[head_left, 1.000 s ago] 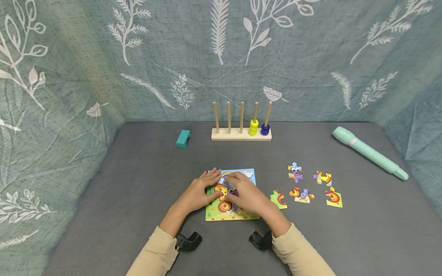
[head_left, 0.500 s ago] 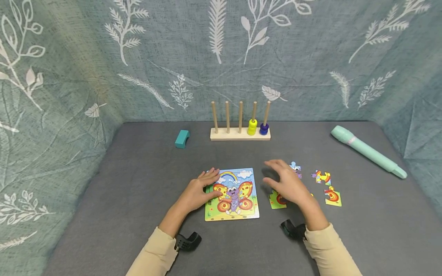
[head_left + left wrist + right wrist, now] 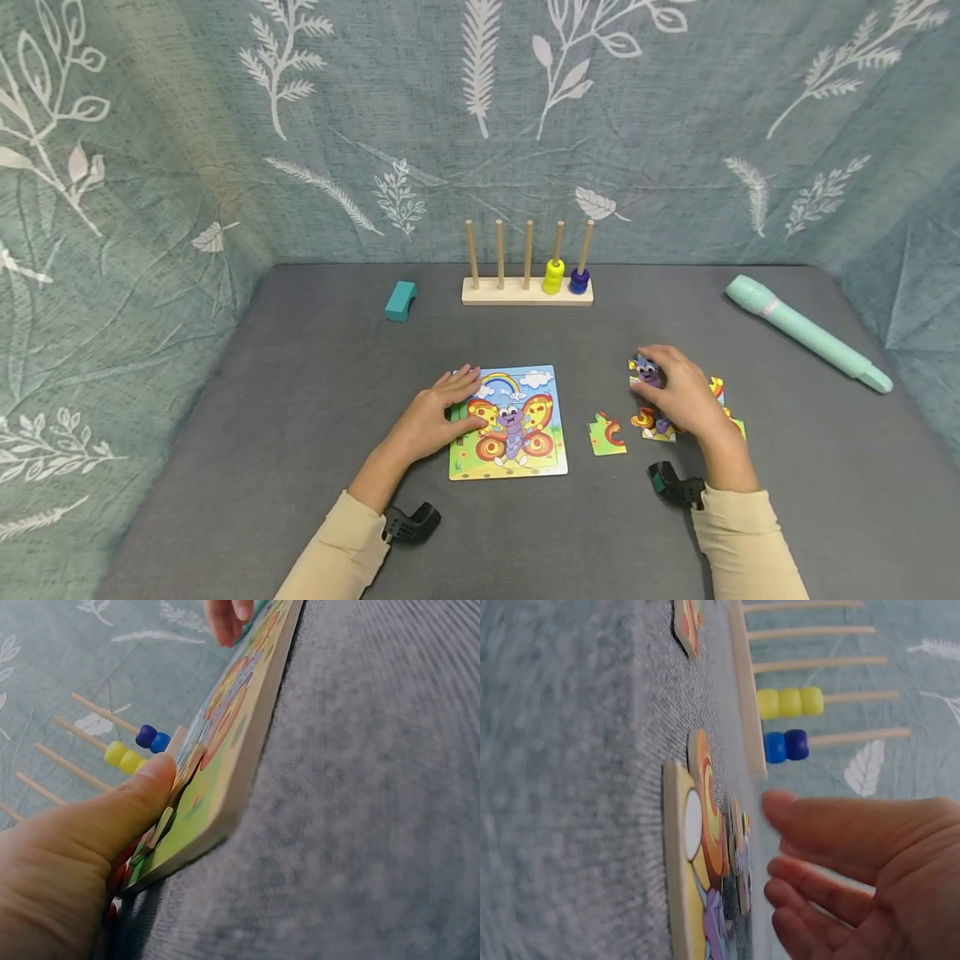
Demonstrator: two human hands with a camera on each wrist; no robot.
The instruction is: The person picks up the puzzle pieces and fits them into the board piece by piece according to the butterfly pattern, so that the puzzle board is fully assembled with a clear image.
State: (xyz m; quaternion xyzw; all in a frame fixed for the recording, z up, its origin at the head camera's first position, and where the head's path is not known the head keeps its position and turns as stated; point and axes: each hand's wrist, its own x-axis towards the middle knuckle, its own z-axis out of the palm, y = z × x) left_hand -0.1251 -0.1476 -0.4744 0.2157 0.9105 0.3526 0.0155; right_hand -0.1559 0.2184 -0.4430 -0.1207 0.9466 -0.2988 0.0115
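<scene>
My left hand (image 3: 429, 421) rests on the left side of a square wooden butterfly jigsaw board (image 3: 465, 468), fingers spread and thumb over its face. In the left wrist view, the thumb lies at the board's edge (image 3: 225, 817). My right hand (image 3: 681, 393) is over a loose puzzle piece with a purple butterfly head (image 3: 648, 373), thumb and fingers apart around it. Nearer in the right wrist view lies a yellow, orange and purple piece (image 3: 712, 817). A green and orange piece (image 3: 606, 435) lies right of the board. Two more pieces are partly hidden behind the right hand.
At the back stands a wooden peg rack (image 3: 502, 297) with yellow and blue beads on two pegs. A teal arched block (image 3: 401, 301) lies to its left. A mint-green stick-shaped object (image 3: 813, 337) lies at far right. Patterned cloth hangs behind.
My right hand has lifted off the board, uncovering the butterfly picture, and moved right to the loose pieces. The left hand has stayed on the board.
</scene>
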